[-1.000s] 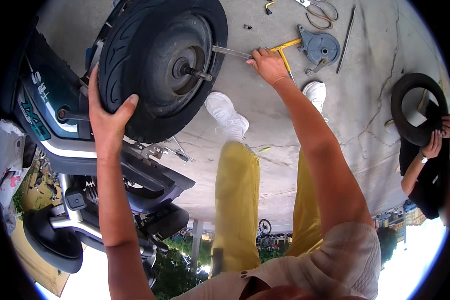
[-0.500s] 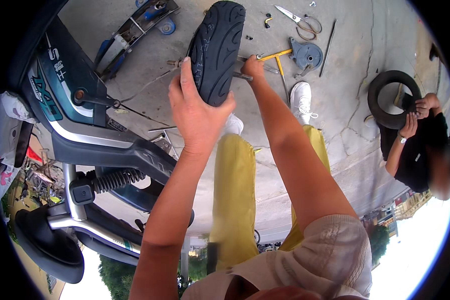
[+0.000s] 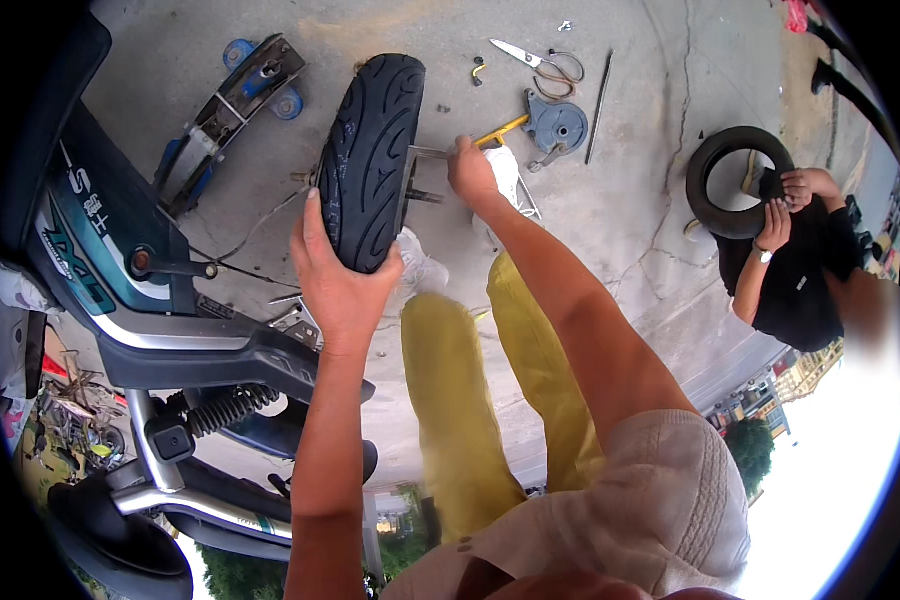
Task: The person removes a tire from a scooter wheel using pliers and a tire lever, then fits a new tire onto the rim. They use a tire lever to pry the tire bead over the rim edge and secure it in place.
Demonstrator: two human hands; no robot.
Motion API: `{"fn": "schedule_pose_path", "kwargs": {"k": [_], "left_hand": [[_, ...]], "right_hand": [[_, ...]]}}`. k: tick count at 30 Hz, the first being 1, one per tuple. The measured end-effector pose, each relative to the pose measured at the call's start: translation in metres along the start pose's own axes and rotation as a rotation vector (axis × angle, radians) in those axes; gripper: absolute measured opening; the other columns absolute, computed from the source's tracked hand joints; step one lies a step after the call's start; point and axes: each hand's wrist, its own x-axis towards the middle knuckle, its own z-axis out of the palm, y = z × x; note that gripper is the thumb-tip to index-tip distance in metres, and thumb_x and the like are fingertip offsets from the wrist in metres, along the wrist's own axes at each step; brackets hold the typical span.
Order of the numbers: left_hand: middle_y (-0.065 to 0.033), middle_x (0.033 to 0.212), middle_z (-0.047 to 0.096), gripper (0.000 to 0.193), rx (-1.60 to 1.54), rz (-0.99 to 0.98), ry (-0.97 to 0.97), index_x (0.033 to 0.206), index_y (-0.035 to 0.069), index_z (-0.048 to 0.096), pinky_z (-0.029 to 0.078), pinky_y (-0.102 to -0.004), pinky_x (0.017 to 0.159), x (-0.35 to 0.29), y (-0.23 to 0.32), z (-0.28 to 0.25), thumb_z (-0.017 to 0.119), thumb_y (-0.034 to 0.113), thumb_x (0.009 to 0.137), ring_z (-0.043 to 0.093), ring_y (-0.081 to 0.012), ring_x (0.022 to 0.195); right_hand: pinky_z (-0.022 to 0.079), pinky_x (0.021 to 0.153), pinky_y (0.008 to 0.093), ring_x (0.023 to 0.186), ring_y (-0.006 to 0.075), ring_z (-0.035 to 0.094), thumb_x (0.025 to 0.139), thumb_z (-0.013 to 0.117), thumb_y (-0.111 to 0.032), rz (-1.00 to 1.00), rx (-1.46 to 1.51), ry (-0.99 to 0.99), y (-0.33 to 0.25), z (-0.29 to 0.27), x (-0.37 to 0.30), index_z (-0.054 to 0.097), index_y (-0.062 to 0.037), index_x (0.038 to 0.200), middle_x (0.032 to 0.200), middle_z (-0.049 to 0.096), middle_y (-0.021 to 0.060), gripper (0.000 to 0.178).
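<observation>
A wheel with a black treaded tyre (image 3: 375,160) stands on the ground in front of me. My left hand (image 3: 338,285) is closed round its near side, thumb and fingers on opposite sides of the tread. My right hand (image 3: 473,175) is closed at the wheel's right, where a thin metal bar (image 3: 429,152) runs between the wheel and my fist. Below that bar, a threaded axle end (image 3: 425,197) sticks out of the hub. Just past my right hand lies a yellow-handled tool (image 3: 502,131), partly hidden by my shoe (image 3: 507,178).
A scooter (image 3: 170,270) fills the left. Its detached swingarm-like frame part (image 3: 228,120) lies beyond. A grey brake drum plate (image 3: 560,128), scissors (image 3: 548,70) and a metal rod (image 3: 600,108) lie on the concrete. At right another person holds a loose tyre (image 3: 705,190).
My view has shifted, and the wheel appears lower and further left. My right foot has moved in beside the yellow tool. My left hand still grips the tyre.
</observation>
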Motion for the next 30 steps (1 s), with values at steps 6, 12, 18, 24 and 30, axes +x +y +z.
{"fn": "schedule_pose_path", "kwargs": {"k": [6,12,18,24,30], "left_hand": [[-0.0210,0.135,0.042,0.095,-0.054,-0.033,-0.078,0.142,0.001,0.033,0.033,-0.0406,0.107,0.023,-0.019,-0.020,0.079,0.008,0.059,0.042,-0.0353,0.125],[-0.0191,0.135,0.045,0.090,-0.043,-0.080,-0.107,0.142,0.006,0.037,0.033,-0.0372,0.107,0.073,-0.037,-0.046,0.072,0.013,0.058,0.047,-0.0298,0.122],[-0.0195,0.134,0.047,0.095,0.018,-0.084,-0.052,0.142,0.007,0.039,0.036,-0.0383,0.105,0.064,-0.043,-0.044,0.074,0.029,0.057,0.050,-0.0309,0.120],[-0.0217,0.140,0.043,0.108,-0.032,-0.062,-0.026,0.144,0.010,0.038,0.035,-0.0424,0.107,0.057,-0.050,-0.040,0.079,0.054,0.053,0.046,-0.0360,0.126],[-0.0236,0.140,0.040,0.129,-0.483,-0.329,0.083,0.149,0.007,0.022,0.036,-0.0380,0.107,0.011,-0.071,-0.042,0.082,0.065,0.050,0.042,-0.0333,0.130]], "right_hand": [[0.046,0.075,0.0511,0.086,0.0444,0.059,0.088,0.051,-0.011,0.288,0.069,0.475,0.151,-0.107,0.023,0.052,0.0000,0.096,0.090,0.060,0.0261,0.014],[0.049,0.085,0.0474,0.097,0.0422,0.061,0.082,0.061,-0.021,0.383,-0.299,0.151,0.313,-0.116,0.064,0.057,0.0029,0.105,0.098,0.064,0.0274,0.034],[0.048,0.068,0.0470,0.079,0.0403,0.062,0.083,0.065,-0.024,0.155,-0.256,0.090,0.333,-0.123,0.075,0.054,-0.0014,0.089,0.079,0.064,0.0212,0.026],[0.043,0.046,0.0329,0.046,0.0163,0.049,0.091,0.056,-0.018,0.445,0.321,0.034,0.314,-0.150,0.048,0.053,-0.0043,0.091,0.062,0.053,0.0054,0.014],[0.038,0.052,0.0243,0.053,0.0082,0.044,0.095,0.054,-0.015,0.164,0.309,0.061,0.215,-0.206,-0.059,0.055,-0.0072,0.100,0.063,0.049,-0.0019,0.009]]}}
